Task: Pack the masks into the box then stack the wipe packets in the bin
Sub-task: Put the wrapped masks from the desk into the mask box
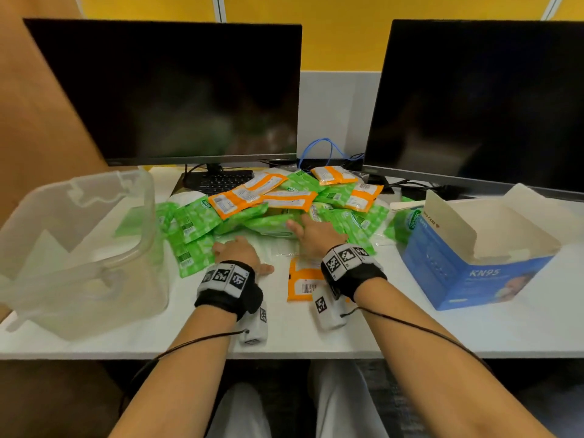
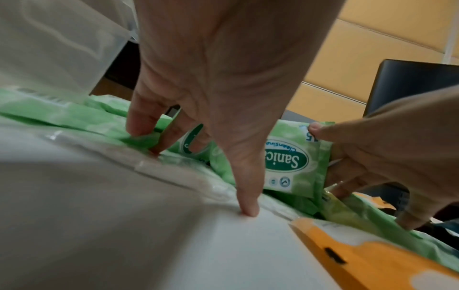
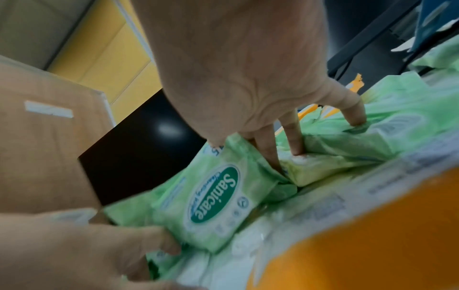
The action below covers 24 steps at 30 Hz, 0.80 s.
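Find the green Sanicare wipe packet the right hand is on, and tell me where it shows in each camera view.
Head: green Sanicare packet, centre, partly under the right hand.
Left wrist: centre right, logo upside down, beyond the left hand.
Right wrist: lower centre.
Shared landmark: the orange packet nearest the person.

You face two dark monitors, left monitor (image 1: 177, 90) and right monitor (image 1: 480, 102), standing at back of white desk (image 1: 442, 333); black keyboard (image 1: 218, 182) under left one, blue cable (image 1: 325, 150) looped between them; yellow partition (image 1: 341, 42) behind
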Tool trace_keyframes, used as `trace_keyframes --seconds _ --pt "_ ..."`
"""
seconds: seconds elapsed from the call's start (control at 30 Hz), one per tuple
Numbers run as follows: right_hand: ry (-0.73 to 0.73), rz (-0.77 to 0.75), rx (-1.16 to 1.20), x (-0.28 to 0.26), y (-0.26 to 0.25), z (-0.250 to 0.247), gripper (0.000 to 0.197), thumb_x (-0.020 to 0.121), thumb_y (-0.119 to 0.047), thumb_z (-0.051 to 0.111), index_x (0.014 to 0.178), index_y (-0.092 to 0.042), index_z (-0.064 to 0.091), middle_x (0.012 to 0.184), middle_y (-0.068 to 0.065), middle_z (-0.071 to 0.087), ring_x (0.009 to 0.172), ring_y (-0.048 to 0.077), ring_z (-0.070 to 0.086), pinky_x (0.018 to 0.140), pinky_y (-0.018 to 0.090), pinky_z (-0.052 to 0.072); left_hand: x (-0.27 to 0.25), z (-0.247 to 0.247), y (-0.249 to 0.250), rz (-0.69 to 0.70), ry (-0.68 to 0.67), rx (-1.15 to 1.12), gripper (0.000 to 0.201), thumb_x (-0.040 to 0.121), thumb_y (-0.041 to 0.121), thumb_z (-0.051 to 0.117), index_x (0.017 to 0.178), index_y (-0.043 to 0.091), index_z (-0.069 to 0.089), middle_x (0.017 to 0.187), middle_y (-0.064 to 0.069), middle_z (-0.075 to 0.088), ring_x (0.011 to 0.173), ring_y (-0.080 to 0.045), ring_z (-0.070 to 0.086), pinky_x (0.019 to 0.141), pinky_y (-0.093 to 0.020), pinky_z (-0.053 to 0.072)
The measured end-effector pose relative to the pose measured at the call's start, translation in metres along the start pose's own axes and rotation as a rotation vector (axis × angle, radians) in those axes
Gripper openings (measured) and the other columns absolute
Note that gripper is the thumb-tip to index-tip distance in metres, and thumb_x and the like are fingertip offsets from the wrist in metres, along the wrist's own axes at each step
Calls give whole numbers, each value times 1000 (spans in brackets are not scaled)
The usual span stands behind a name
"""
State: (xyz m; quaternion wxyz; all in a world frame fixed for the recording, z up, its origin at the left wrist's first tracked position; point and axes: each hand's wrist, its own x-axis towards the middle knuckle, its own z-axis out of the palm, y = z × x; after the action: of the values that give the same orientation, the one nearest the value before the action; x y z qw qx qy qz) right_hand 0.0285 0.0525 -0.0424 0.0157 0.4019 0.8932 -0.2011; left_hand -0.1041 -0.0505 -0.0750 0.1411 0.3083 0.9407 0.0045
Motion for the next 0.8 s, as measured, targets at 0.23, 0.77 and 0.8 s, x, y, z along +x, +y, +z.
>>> trace_keyframes --seconds 0.23,0.77,0.8 --pt "1 79 126 26 5 -4 74 95 -63 15 133 -9 48 135 18 51 123 34 49 105 52 36 -1 -14 22 113 25 323 59 74 65 59 106 16 62 101 -2 62 99 -24 58 77 -31 45" --pt "-50 185 -342 17 -17 28 58 82 -47 63 131 -20 50 138 12 46 137 46 20 101 71 24 -12 -20 33 322 -7 463 18 82 32 61 81 14 60 82 0 60 83 -22 63 61 -27 46" --pt "-50 209 -380 20 -24 33 56 86 -42 60 134 -16 49 142 16 42 137 50 19 101 68 28 -11 -20 30 347 17 469 22 83 32 61 92 13 63 93 -2 64 91 -23 64 68 -30 49"
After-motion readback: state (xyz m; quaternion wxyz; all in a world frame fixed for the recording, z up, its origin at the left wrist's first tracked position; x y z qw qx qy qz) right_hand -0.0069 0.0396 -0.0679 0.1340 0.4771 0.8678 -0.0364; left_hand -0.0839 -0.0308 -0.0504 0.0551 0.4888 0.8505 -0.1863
